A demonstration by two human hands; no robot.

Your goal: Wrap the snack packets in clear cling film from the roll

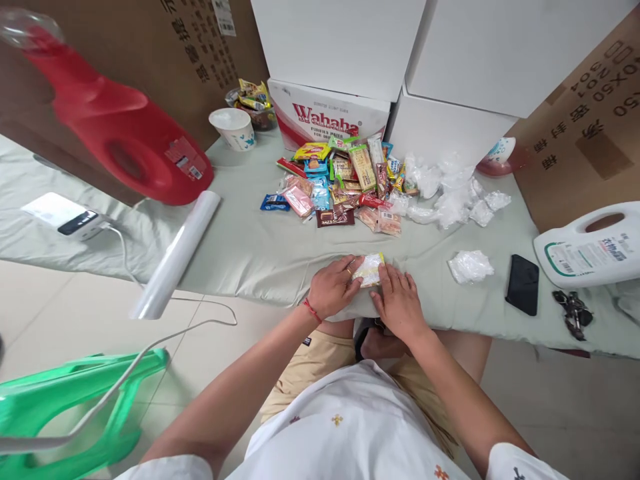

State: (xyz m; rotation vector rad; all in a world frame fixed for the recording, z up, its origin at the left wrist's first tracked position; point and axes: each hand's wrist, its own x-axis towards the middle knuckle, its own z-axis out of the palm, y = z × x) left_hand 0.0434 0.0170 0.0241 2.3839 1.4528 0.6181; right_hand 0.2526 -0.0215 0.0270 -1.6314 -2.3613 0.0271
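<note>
A small snack packet (369, 270), whitish and yellow with a shiny clear surface, lies on the cloth close to the table's front edge. My left hand (334, 288) has its thumb and index finger on the packet's left side, the other fingers bent beneath. On the right side, my right hand (400, 301) lies fairly flat, fingers stretched out, its index finger and thumb touching the packet's edge. Beyond both hands is a pile of wrapped snacks (345, 180) in many colours. A crumpled clear plastic bundle (470, 267) rests to the right of my right hand.
Crumpled clear plastic (445, 193) lies beside the snacks. A plastic film roll (177, 257), a red jug (135, 140) and a power bank (67, 217) with a cable are left. A phone (523, 285), keys (573, 313) and a white jug (590, 247) are right. Boxes (330, 113) stand behind.
</note>
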